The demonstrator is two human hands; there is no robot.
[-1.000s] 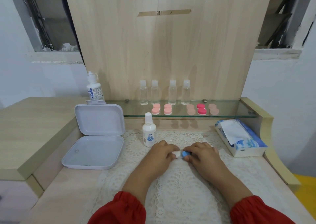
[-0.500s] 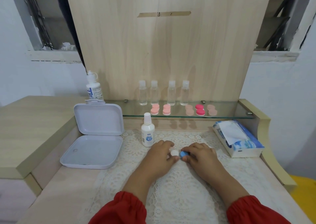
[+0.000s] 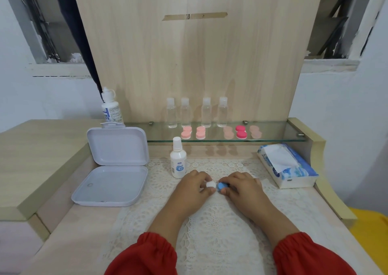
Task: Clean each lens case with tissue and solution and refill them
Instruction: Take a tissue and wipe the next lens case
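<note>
I have the lens case between both hands at the middle of the lace mat [image 3: 210, 228]. My left hand [image 3: 194, 187] pinches its white cap [image 3: 210, 184] and my right hand [image 3: 243, 187] curls round the blue cap [image 3: 220, 185], so I judge this the uncapping step, with wiping and refilling still to do. Next I need a twist on each small ribbed cap — firm, since smooth plastic slips — then a sheet from the tissue pack [image 3: 287, 165] (soft, crumpled at its slot). The solution bottle [image 3: 178, 161], rounded white plastic, stands just behind my left hand. The pink cases [image 3: 241, 131] wait on the glass shelf [image 3: 273, 136].
</note>
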